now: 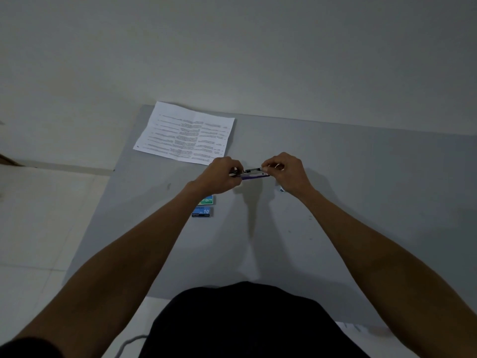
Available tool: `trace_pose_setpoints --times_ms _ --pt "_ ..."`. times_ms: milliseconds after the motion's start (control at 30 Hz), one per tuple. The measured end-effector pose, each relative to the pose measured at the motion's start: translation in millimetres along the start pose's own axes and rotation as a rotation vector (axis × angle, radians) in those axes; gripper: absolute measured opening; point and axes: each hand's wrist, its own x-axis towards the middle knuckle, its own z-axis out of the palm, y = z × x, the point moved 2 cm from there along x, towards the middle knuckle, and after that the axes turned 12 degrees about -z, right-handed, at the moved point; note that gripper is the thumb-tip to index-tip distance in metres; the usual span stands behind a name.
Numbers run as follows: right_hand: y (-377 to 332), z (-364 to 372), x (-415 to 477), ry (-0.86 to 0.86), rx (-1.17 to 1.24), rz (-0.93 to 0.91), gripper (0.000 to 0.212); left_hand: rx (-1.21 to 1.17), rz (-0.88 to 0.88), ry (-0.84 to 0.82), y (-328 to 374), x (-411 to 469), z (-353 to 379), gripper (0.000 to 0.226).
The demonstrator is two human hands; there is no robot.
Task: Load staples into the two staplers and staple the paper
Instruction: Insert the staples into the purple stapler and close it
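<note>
While the left grip [224,174] clamps the stapler [254,174] and the right grip [282,171] pinches its far end just above the surface [361,189], staples could jam if pushed crooked.

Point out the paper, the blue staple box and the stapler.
paper [184,133]: head view, middle of the printed sheet.
blue staple box [202,211]: head view, its top face by the "10".
stapler [254,174]: head view, the bare stretch between the two hands.

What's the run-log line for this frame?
stage: loading | left hand + right hand: on purple stapler | paper: untouched
</note>
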Motion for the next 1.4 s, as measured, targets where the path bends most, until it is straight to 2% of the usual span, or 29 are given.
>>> trace_pose_setpoints --times_ms 167,300,500,633,700,767,833,900,1000,1133,1400 --pt "4 -2 2 -0.028 -0.02 -0.005 0.013 0.013 0.007 0.017 2 2 -1 0.025" --pt "8 -1 -1 -0.003 -0.021 0.002 0.023 0.015 -0.006 0.038 4 2 0 0.027" --pt "5 1 -3 -0.022 -0.1 -0.057 0.016 0.024 -0.026 0.031 6 3 -1 0.027" --pt "8 1 -4 0.003 -0.158 -0.013 0.018 0.016 -0.049 0.038 6 3 -1 0.027" --pt "7 1 -6 0.094 -0.08 0.058 0.018 -0.017 -0.075 0.041 6 3 -1 0.028" --pt "5 3 -8 0.195 0.11 0.218 0.02 -0.069 -0.107 0.033 7 2 0 0.028" --pt "3 9 -8 0.191 0.272 0.364 0.026 -0.114 -0.138 0.009 9 0 0 0.028" --pt "1 14 -6 0.161 0.35 0.458 0.022 -0.167 -0.17 -0.019 11 -1 1 0.028" --pt "0 19 -8 0.209 0.587 0.618 0.021 -0.277 -0.243 -0.049 12 -2 1 0.031" --pt "-7 28 -11 0.23 0.849 0.645 0.028 -0.357 -0.304 -0.131 13 -6 1 0.032" --pt "-21 29 -11 0.29 0.899 0.686 0.028 -0.507 -0.427 -0.361 19 -14 -1 0.026"
